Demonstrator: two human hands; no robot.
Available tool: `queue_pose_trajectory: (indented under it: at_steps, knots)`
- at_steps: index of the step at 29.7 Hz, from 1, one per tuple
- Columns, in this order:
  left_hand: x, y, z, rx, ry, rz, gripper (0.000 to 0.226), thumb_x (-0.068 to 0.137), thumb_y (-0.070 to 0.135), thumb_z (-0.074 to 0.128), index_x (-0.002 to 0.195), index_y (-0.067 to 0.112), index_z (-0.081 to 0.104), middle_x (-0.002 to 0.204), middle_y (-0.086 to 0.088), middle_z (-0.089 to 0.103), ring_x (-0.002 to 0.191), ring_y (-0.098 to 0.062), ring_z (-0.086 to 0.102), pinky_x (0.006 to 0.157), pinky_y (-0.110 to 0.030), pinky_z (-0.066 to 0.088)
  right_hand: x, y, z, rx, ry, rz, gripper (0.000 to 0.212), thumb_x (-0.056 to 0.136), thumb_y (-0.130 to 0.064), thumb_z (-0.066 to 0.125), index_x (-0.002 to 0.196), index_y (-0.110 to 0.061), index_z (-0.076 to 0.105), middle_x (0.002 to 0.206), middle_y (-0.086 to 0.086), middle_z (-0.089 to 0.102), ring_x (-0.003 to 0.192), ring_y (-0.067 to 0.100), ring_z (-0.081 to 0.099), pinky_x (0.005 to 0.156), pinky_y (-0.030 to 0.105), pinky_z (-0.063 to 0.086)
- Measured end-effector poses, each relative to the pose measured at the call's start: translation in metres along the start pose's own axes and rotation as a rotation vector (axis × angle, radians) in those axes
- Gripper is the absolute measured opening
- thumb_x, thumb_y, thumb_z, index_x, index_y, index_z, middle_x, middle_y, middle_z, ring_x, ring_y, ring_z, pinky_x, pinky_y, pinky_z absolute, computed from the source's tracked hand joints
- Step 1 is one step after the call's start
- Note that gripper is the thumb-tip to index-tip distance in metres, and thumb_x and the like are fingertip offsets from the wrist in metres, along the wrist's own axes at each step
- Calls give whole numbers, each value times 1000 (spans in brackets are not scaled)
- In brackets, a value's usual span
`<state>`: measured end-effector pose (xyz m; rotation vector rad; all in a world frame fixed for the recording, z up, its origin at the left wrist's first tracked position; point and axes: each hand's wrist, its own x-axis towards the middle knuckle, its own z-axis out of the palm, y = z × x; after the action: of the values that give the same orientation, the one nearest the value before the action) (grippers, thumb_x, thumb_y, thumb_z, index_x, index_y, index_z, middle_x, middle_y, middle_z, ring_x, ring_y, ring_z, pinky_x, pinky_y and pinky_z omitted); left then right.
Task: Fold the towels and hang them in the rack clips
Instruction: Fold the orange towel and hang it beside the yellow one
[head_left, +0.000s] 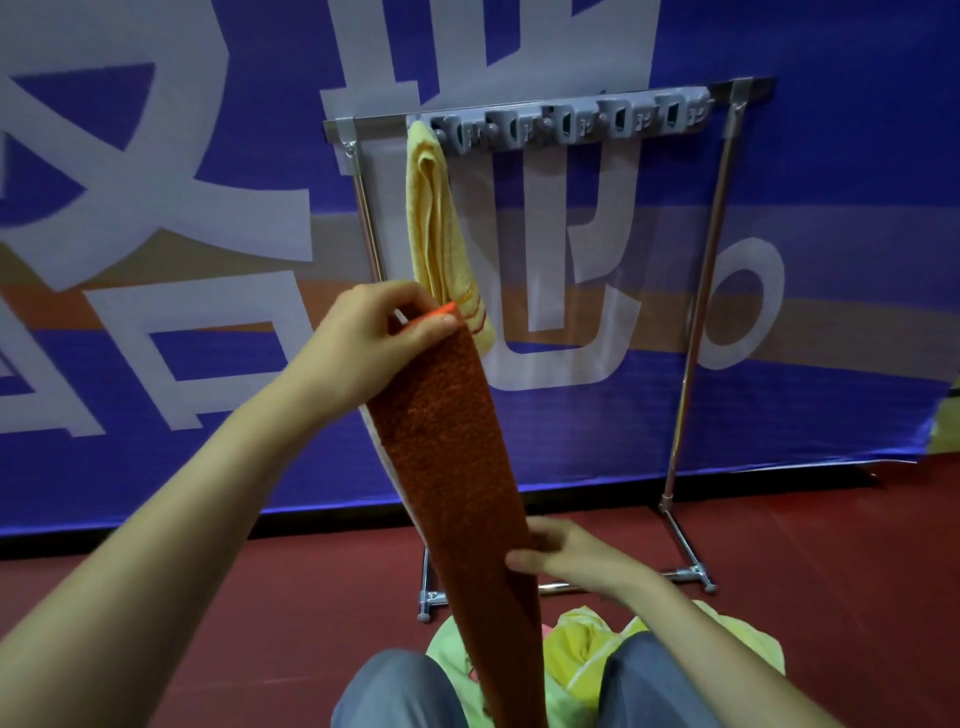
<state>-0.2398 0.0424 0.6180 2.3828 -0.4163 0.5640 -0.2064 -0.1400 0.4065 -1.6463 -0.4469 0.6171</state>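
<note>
Towels on view: one yellow towel clipped at the rack's left end, and one orange towel, a narrow folded strip, pinched by left hand atop and right hand midway.

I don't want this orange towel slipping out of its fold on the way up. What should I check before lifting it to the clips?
1. Top end pinched: ok, left hand grips the orange towel at its upper edge.
2. Lower part steadied: ok, right hand holds it lower down.
3. Fold narrow and even: ok where visible; bottom end out of frame, cannot tell.
4. Free clip: ok, the grey clips right of the yellow towel look empty.
5. Rack upright: ok.
</note>
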Motion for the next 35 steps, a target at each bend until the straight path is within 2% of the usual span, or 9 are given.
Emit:
queue_pose_trajectory:
  at_steps: [3, 5, 8, 12, 17, 23, 28, 32, 35]
  knots:
    - [-8, -11, -5, 27, 81, -34, 11, 84, 28, 56, 74, 24, 55, 70, 8, 56, 69, -9, 56, 62, -24, 45, 3, 23, 4, -22, 30, 91, 24, 87, -3, 54, 110, 3, 58, 82, -7, 62, 68, -6, 59, 66, 7, 45]
    - [-19, -27, -3, 44, 143, -92, 11, 84, 26, 57, 75, 19, 57, 68, 7, 55, 66, -11, 55, 61, -25, 44, 4, 25, 4, -46, 67, 97, 9, 88, -4, 52, 89, -6, 60, 62, -15, 61, 53, -9, 53, 55, 6, 39]
    - [-37, -61, 1, 78, 192, -259, 12, 86, 24, 56, 85, 13, 60, 78, -5, 61, 76, -23, 57, 70, -33, 43, 6, 12, -2, -61, 67, 49, 24, 89, -2, 50, 68, -15, 54, 46, -17, 58, 48, -11, 49, 53, 10, 37]
    - [-54, -92, 19, 85, 57, -451, 25, 85, 13, 57, 110, 7, 56, 95, -9, 58, 95, -29, 58, 78, -32, 40, 0, -25, -14, -93, 29, -63, 16, 88, -5, 52, 77, -13, 59, 71, -9, 60, 61, -8, 54, 66, 11, 42]
    - [-61, -58, 66, -234, -282, -329, 31, 92, 24, 46, 121, 15, 53, 115, 7, 55, 109, -6, 51, 81, -5, 39, -9, -78, -9, -171, -134, -142, 18, 89, -7, 52, 78, -19, 62, 72, -11, 62, 66, -6, 57, 68, 9, 43]
    - [-61, -26, 91, -555, -323, -271, 36, 85, 44, 45, 91, 13, 61, 87, 1, 63, 85, -7, 56, 83, -28, 44, -26, -105, -12, -147, -167, -158, 15, 77, -23, 56, 87, -16, 66, 83, -3, 65, 81, 6, 59, 79, 17, 46]
    - [-61, -19, 89, -517, -347, -205, 78, 67, 64, 44, 90, -9, 57, 83, -13, 55, 79, -17, 50, 77, -36, 39, -38, -108, -18, -114, -179, -130, 17, 76, -24, 58, 87, -15, 68, 86, -1, 65, 85, 9, 59, 83, 21, 45]
    - [-59, -10, 80, -617, -308, -220, 73, 64, 57, 54, 80, -14, 55, 74, -14, 51, 71, -21, 45, 67, -36, 35, -40, -104, -16, -21, -205, -113, 23, 75, -31, 62, 90, -15, 68, 84, -5, 69, 82, 7, 63, 81, 18, 47]
    - [-54, -3, 70, -719, -269, -236, 53, 74, 44, 62, 69, -9, 55, 65, -14, 52, 61, -21, 50, 60, -28, 41, -36, -90, -10, 65, -201, -52, 59, 51, -65, 74, 84, -17, 67, 85, -3, 68, 81, 11, 61, 78, 23, 45]
